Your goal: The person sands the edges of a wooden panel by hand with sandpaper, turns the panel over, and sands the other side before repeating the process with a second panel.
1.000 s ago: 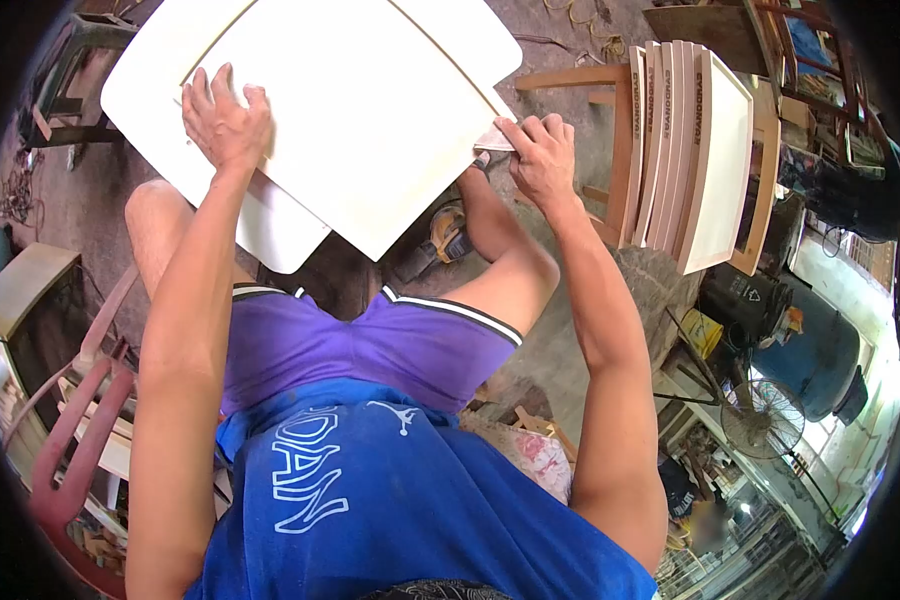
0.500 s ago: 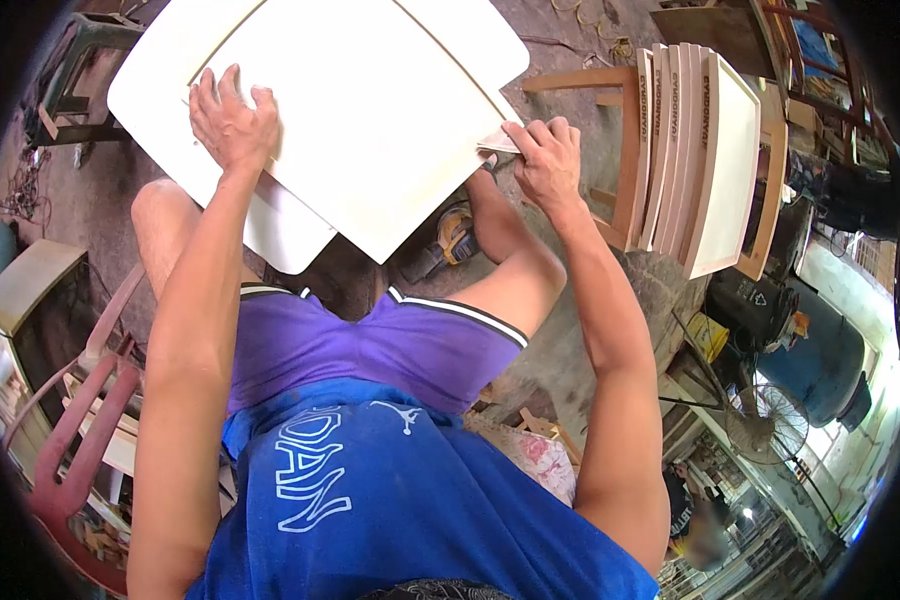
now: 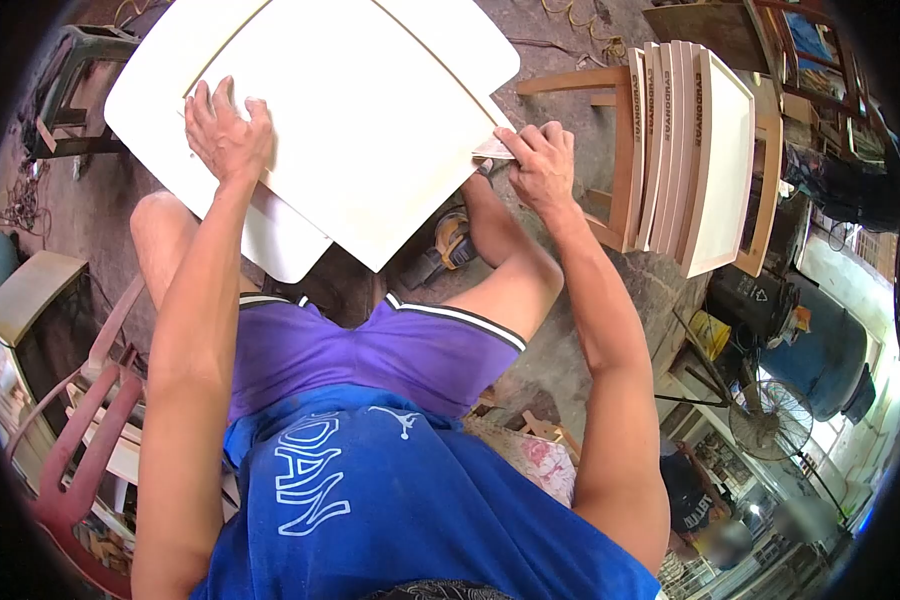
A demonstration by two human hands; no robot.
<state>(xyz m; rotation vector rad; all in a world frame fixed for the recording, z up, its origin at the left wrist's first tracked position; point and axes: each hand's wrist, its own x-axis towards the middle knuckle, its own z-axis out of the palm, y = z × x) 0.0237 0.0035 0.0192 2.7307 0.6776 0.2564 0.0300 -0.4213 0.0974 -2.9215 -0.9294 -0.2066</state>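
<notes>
A white panel [image 3: 360, 130] with a raised edge lies in front of me on a larger white board with rounded corners [image 3: 280, 240]. My left hand [image 3: 230, 138] rests on the panel's left side, fingers spread and flat. At the right edge, my right hand [image 3: 543, 168] pinches a thin folded pale sheet, which looks like sandpaper [image 3: 492, 148], against the panel's rim. Its grit side is hidden. Whatever holds the board up is covered by it.
Several white-faced wooden panels [image 3: 720, 160] stand stacked on a wooden frame [image 3: 620, 165] to the right. A yellow and black power tool [image 3: 452, 243] lies on the floor by my foot. A red plastic chair [image 3: 85, 430] is at left, a fan [image 3: 770, 420] and another person [image 3: 692, 490] at lower right.
The view has shifted slightly. My left hand sits a little nearer to me on the panel, while my right hand keeps the sheet at the same edge. More of the other person shows.
</notes>
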